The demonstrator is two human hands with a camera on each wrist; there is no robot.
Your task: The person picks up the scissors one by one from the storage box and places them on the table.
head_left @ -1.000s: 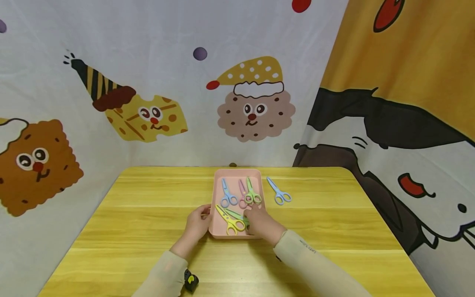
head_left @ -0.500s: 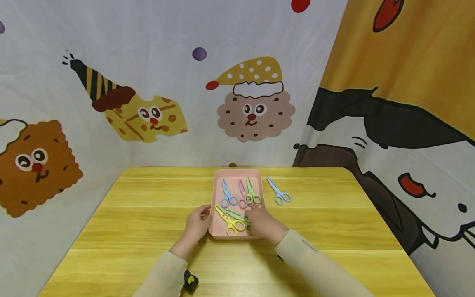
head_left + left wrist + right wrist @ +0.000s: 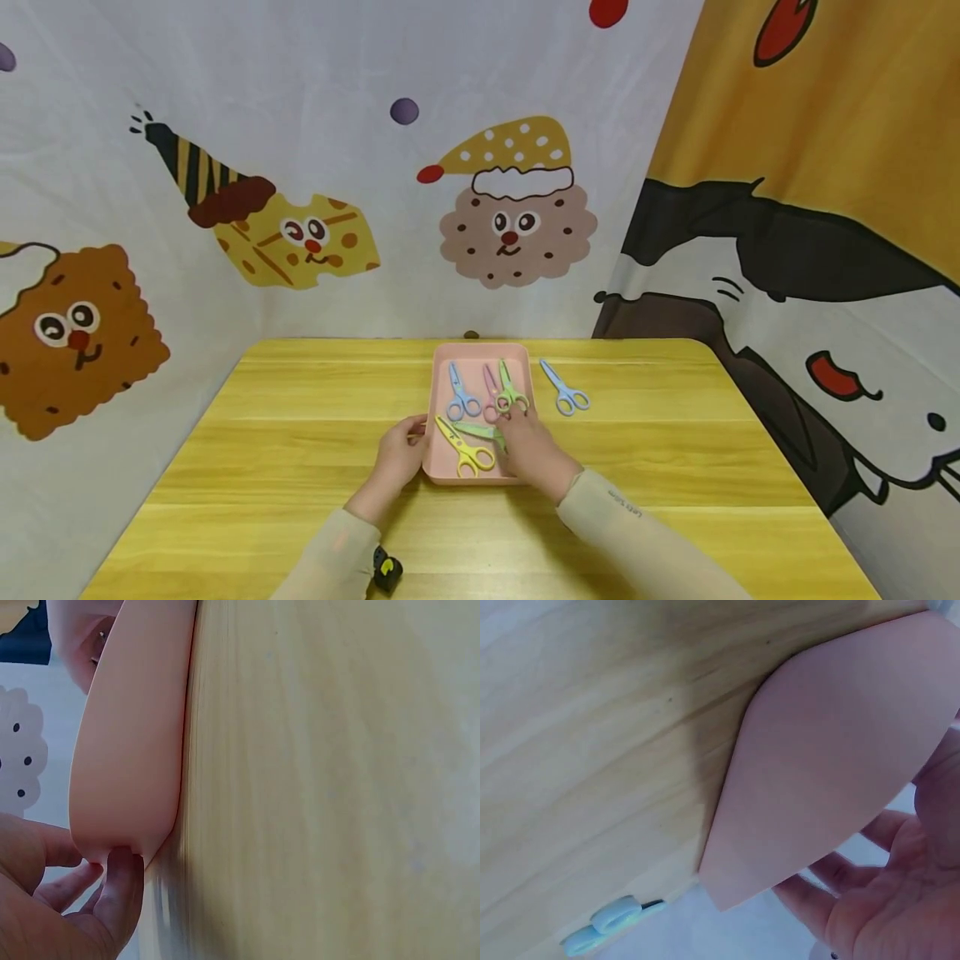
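A shallow pink tray rests on the table, holding several children's scissors. At its left side, my left hand grips the wall, thumb and fingers curled at the corner in the left wrist view. My right hand reaches over the right wall and holds green scissors by the handle end, which the fingers partly hide. Yellow scissors lie just in front of these. Farther back in the tray are blue scissors, purple scissors and lime-green scissors, the last two overlapping close to my right fingertips.
Another pair of blue scissors lies on the wooden table, right of the tray. A cartoon-printed cloth hangs behind the table. A small black device sits by the left sleeve.
The green scissors have turned and shifted a little away from the yellow pair as my right hand moved slightly back in the tray. My left hand keeps its place.
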